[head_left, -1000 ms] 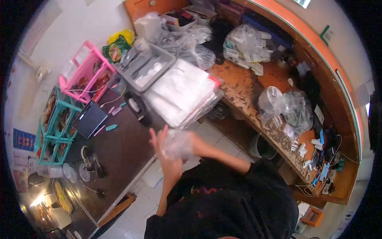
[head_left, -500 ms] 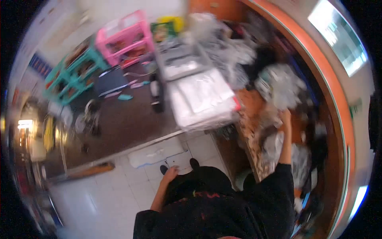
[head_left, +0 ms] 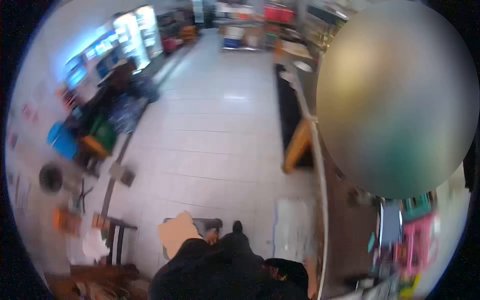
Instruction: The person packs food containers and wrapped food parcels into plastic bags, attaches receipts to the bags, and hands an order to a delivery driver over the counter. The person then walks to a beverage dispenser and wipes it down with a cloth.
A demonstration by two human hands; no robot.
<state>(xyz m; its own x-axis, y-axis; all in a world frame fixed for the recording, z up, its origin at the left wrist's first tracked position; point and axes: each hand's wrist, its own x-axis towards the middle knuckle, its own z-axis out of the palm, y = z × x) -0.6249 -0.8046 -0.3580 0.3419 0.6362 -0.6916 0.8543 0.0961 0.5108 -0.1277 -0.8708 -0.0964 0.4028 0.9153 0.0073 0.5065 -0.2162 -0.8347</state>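
Note:
Motion smears the view. My left hand (head_left: 213, 236) hangs low in front of my dark clothing, beside a flat tan piece (head_left: 178, 233) and a dark stool-like seat (head_left: 207, 225); its fingers are too blurred to read. A strip of skin from my right arm or my right hand (head_left: 311, 275) shows at the edge of the dark counter (head_left: 345, 240). Its fingers cannot be made out, nor can anything held in them. The pink rack (head_left: 417, 242) and a black tablet-like panel (head_left: 390, 222) are on the counter farther right.
A tiled floor (head_left: 220, 145) runs ahead between the counter and items along the left wall, among them a blue container (head_left: 62, 140) and lit cabinets (head_left: 135, 37). A wooden piece (head_left: 298, 145) leans by the counter. A large blurred oval hides the upper right.
The view has swung left, from the cluttered worktop to the floor aisle. My right hand was earlier at clear plastic on the worktop; both hands are now low in view.

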